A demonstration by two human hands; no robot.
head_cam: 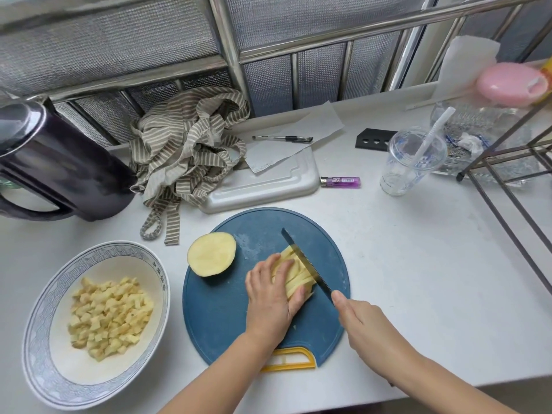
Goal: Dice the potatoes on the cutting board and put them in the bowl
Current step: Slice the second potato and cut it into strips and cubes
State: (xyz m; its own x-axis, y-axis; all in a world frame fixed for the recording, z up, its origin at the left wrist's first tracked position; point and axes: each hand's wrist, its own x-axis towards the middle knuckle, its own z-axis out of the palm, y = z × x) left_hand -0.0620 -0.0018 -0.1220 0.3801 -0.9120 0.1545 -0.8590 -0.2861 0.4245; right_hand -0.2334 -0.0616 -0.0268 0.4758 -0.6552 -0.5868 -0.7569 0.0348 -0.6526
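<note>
A: Pale grey counter (403, 264) out front, matte, washed in soft even daylight.
B: Behind it, shiny metal bars (230, 40), crossing upright and level.
A: Dimpled silver panels (119, 34) filling every gap between them.
B: Far right, thin dark wire rack (507, 227), foot planted on the counter, bright gap (433, 61) between the bars up there.

We find open desk (418, 279) right of the cutting board (224, 324), out to the rack (462, 175) and its slanting leg. Toward the bowl (34, 324) a narrow bare strip remains, with the half potato (212, 253) sitting at the board's edge there. Behind, the tray (263, 186), striped cloth (185, 150) and lighter (340, 182) crowd close.
</note>
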